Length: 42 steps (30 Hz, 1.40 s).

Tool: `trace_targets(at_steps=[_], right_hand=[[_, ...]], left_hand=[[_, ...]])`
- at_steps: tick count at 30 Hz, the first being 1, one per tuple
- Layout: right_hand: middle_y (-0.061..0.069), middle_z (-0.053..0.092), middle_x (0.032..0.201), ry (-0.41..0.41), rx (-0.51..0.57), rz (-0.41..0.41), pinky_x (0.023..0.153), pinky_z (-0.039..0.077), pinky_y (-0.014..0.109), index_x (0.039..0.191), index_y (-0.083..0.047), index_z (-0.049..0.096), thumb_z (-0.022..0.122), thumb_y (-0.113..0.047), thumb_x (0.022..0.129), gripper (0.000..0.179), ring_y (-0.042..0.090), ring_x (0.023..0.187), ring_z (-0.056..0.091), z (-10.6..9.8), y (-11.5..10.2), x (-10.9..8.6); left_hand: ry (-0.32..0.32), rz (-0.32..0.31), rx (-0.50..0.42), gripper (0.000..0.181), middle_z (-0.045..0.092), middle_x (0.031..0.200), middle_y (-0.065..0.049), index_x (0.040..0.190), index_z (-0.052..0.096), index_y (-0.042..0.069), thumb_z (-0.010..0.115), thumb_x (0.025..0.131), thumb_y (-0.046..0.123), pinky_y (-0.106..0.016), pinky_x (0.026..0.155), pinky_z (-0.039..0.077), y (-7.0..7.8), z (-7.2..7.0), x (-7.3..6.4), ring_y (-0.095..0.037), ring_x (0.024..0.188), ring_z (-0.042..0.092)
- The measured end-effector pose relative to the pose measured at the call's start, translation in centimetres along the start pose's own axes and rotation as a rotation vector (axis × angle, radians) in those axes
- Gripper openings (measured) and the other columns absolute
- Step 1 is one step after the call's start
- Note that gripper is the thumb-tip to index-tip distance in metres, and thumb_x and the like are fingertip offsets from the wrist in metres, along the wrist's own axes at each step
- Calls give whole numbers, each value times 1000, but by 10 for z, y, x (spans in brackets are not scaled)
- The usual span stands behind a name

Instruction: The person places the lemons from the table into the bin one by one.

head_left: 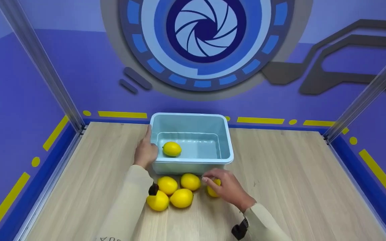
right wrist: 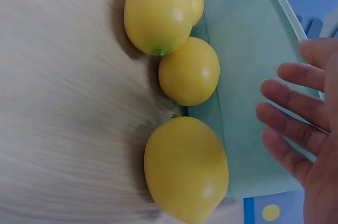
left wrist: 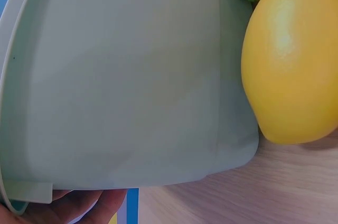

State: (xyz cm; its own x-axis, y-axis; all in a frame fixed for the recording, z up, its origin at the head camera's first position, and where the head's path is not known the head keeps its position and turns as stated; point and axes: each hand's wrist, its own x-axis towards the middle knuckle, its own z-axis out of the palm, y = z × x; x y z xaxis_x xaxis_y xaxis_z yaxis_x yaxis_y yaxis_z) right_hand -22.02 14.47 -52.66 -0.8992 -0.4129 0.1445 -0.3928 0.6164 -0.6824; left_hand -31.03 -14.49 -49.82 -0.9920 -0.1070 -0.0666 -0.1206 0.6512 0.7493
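A pale blue-green plastic bin (head_left: 189, 167) stands near the back wall with one lemon (head_left: 172, 149) inside, at its front left. My left hand (head_left: 146, 152) holds the bin's left rim, thumb over the edge; its fingers (left wrist: 105, 208) show beyond the wall in the left wrist view. In front of the bin, several lemons (head_left: 182, 198) lie clustered on the table. Apart from them, to the right, lies another lemon (head_left: 212, 190), partly covered by my right hand (head_left: 228, 187) in the head view. The right wrist view shows that hand's fingers spread and holding nothing, beside the bin's front wall.
The wooden table (head_left: 280, 167) is bounded by a blue back wall (head_left: 260, 103) and blue side walls with yellow marks. Metal posts (head_left: 50, 77) rise at both rear corners. A dark band (head_left: 240, 229) with a small device is on my right wrist.
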Motion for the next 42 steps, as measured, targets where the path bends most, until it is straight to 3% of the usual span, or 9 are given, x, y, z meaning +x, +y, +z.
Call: trace_targets(at_steps=[10, 22, 27, 34, 42], right_hand=[[-6, 69, 110, -122, -5, 82, 101, 45, 49, 113, -15, 71, 62, -35, 93, 30, 24, 108, 61, -1, 13, -2], [-1, 69, 115, -192, -113, 63, 93, 47, 42, 119, -15, 68, 75, -26, 83, 39, 16, 102, 56, 0, 24, -4], [1, 67, 121, -217, -133, 36, 99, 46, 46, 124, -15, 65, 77, -22, 80, 46, 20, 109, 56, 0, 26, -5], [1, 63, 130, -278, -86, 121, 107, 41, 49, 130, -15, 62, 77, -16, 80, 52, 22, 120, 54, 2, 29, -4], [2, 62, 130, -305, -61, 169, 105, 43, 48, 131, -14, 60, 78, -14, 79, 55, 21, 115, 55, 5, 33, -5]], left_hand=[[-1, -9, -5, 74, 28, 158, -15, 157, 5, 22, 37, 93, 5, -50, 118, 24, 0, 1, 0, -34, 142, 33], [10, 5, 0, 74, 29, 158, -15, 157, 5, 21, 37, 92, 5, -49, 118, 24, 0, 0, 0, -33, 142, 34], [11, 20, 12, 74, 31, 157, -16, 157, 5, 19, 37, 91, 5, -48, 118, 26, 0, 0, 0, -33, 140, 38], [2, 17, 9, 74, 28, 159, -14, 157, 4, 18, 36, 92, 5, -48, 118, 24, 0, 0, 0, -32, 142, 34], [3, 22, 0, 74, 26, 160, -12, 157, 4, 19, 36, 93, 4, -47, 119, 23, 0, 0, 0, -29, 143, 33]])
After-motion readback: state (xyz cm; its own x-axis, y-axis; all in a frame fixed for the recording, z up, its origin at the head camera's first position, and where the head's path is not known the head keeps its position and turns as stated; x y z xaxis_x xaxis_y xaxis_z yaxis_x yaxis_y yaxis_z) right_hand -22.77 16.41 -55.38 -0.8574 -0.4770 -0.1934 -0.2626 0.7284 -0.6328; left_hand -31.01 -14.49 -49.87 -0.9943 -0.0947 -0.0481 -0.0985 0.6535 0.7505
